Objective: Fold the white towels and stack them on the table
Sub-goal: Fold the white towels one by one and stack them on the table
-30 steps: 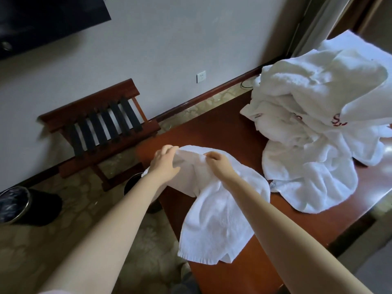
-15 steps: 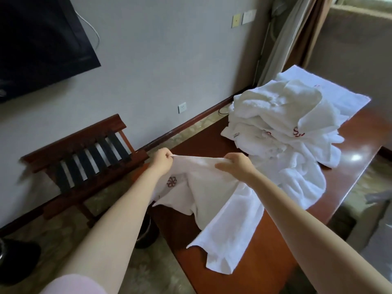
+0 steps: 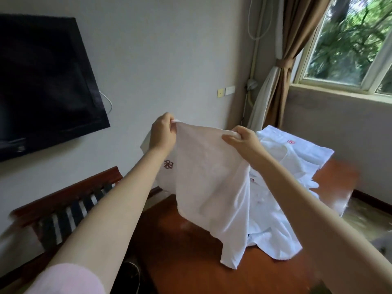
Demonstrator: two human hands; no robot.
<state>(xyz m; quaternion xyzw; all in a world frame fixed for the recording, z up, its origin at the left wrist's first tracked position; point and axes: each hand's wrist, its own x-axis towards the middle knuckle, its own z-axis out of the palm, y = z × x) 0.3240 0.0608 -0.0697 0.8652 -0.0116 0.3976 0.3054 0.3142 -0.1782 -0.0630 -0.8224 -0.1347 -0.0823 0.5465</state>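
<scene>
A white towel [image 3: 210, 179] with a small red emblem hangs in the air above the brown wooden table [image 3: 191, 255]. My left hand [image 3: 162, 131] pinches its upper left edge. My right hand [image 3: 244, 141] grips the upper right edge, and the cloth stretches between them. The towel's lower end drapes down to the tabletop. Behind it lies a loose heap of white towels [image 3: 282, 187], partly hidden by the held towel and my right arm.
A wooden luggage rack [image 3: 63, 209] with dark straps stands left of the table against the wall. A dark television [image 3: 46, 81] hangs on the wall above it. A tied brown curtain [image 3: 280, 81] and a window [image 3: 350, 45] are at the right.
Both hands have lifted the towel off the table to about chest height and spread it wider. The view has tilted up, bringing the window and television into sight.
</scene>
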